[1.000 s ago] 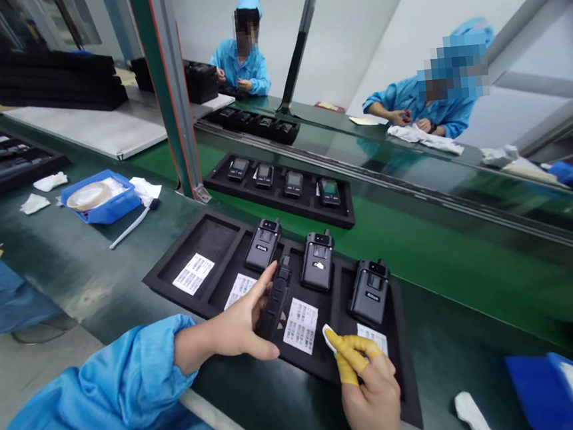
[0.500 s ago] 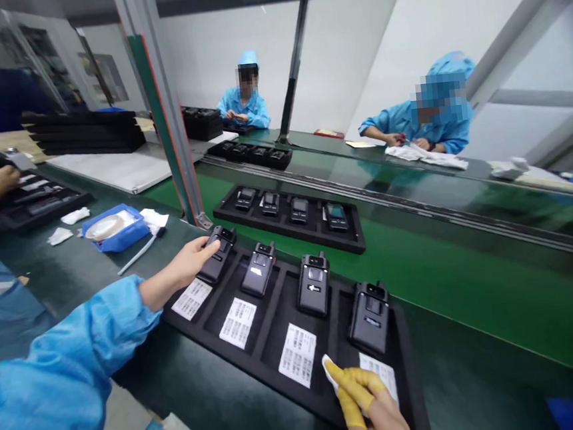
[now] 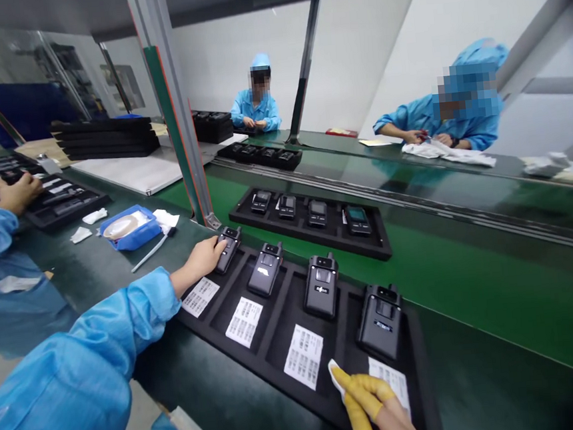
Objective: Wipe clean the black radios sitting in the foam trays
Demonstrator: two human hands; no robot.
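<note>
1. R hand (image 3: pixel 385 427), yellow finger cots on, pinched shut on white wipe (image 3: pixel 337 378), near right end of black foam tray (image 3: pixel 264 361).
2. L hand (image 3: pixel 197 259) half-curled on far-left handset (image 3: pixel 228 250) in tray; can't tell if gripping firmly.
3. 3 more handsets (image 3: pixel 320 285) lie in tray, paper labels (image 3: pixel 303 357) beside them.
4. Farther: 2nd tray (image 3: pixel 308 238) on green belt (image 3: pixel 473 285).

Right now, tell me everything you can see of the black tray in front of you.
It is a long, rectangular tray of matte black foam, lying flat on a dark green bench top and divided into four recesses. Each recess holds a black handheld device and, nearer the person, a white barcode label. The left hand rests on the far-end device. At the near end, the right hand's yellow-covered fingers pinch a white wipe beside the last label.
</note>
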